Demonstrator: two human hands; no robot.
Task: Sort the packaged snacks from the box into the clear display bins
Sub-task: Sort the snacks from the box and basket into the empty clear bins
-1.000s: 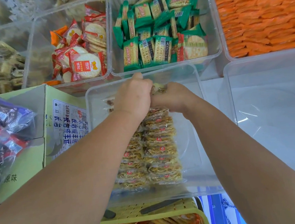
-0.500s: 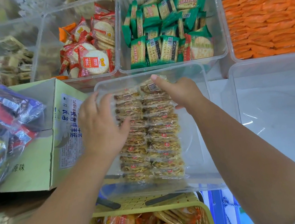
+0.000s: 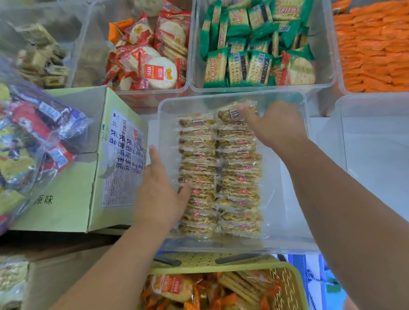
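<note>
A clear bin in front of me holds two rows of clear-wrapped brown crackers. My left hand lies flat against the left row near its front end, fingers spread, holding nothing. My right hand reaches to the far end of the right row, fingertips on the tilted top packet with a barcode. A pale green cardboard box stands to the left of the bin.
Behind are bins of red-wrapped round crackers, green-wrapped crackers and orange packets. An empty clear bin is at the right. A bag of mixed snacks lies on the box. A yellow-green basket of snacks sits below.
My left hand pulled back from the far end of the bin to the left row's near side. My right hand stayed at the far end, on the top packet.
</note>
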